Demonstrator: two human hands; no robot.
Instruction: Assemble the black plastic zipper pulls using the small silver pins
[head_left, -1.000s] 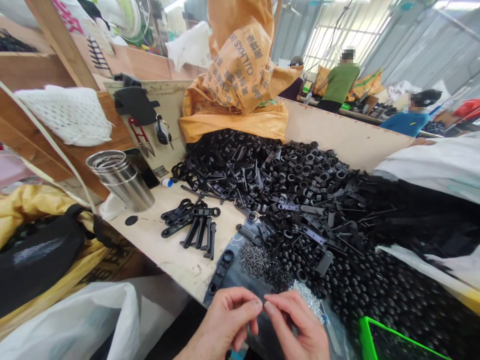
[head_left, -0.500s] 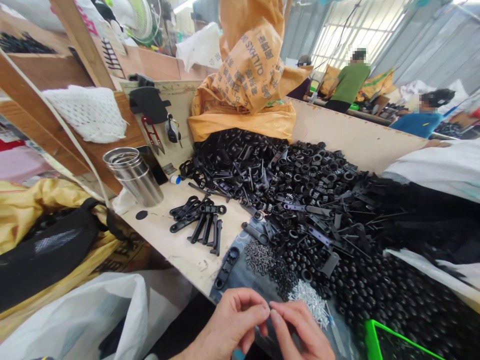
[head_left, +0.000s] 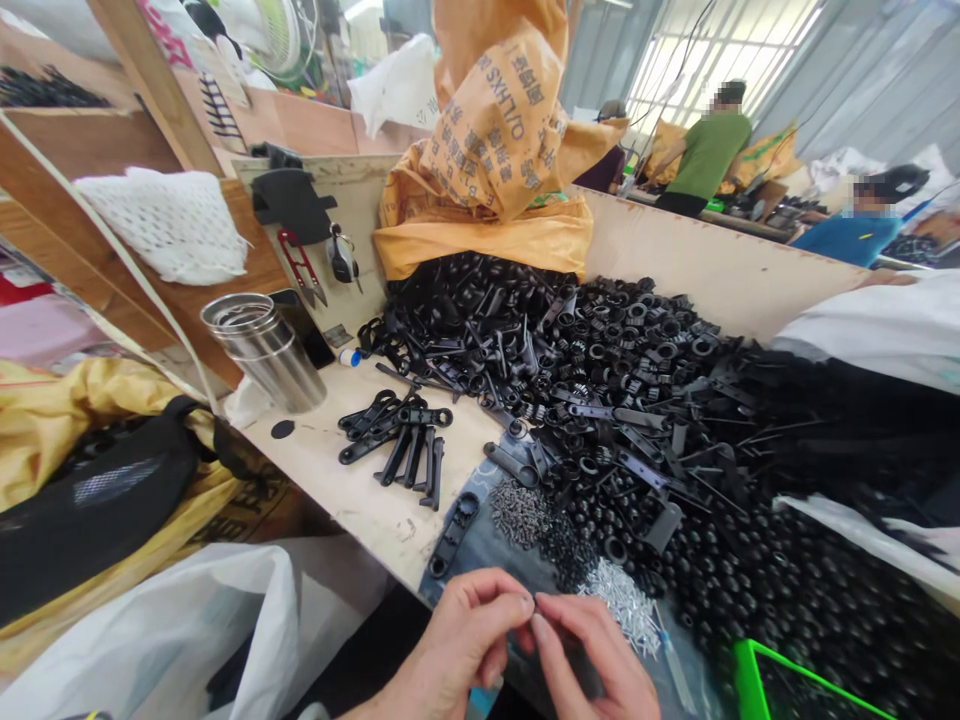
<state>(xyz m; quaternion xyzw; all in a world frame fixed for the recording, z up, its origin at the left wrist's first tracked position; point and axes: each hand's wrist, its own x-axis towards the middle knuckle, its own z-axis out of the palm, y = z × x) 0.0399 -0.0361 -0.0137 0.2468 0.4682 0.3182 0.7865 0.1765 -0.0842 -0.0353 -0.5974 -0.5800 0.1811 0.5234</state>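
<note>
My left hand (head_left: 476,635) and my right hand (head_left: 589,650) meet at the front edge of the bench, fingertips pinched close together. What they pinch is too small and hidden to name. Just beyond my left hand lies a black plastic arm with round recesses (head_left: 454,535). Past the fingertips are a heap of small dark metal pieces (head_left: 520,513) and a pile of tiny black parts (head_left: 574,555). Silvery pins (head_left: 621,605) lie close to my right hand, with a thin screwdriver-like tool (head_left: 675,660) beside them.
A large mound of black plastic parts (head_left: 525,340) spills from an orange sack (head_left: 487,240). Black balls (head_left: 750,560) spread at right, near a green crate (head_left: 750,680). Several black arms (head_left: 409,450) lie left, before a steel cup (head_left: 270,355). Two people in green and blue work beyond the partition (head_left: 690,235).
My hands stay pinched together and have shifted very slightly up and left. The view has turned a little; the objects on the bench look unmoved.
</note>
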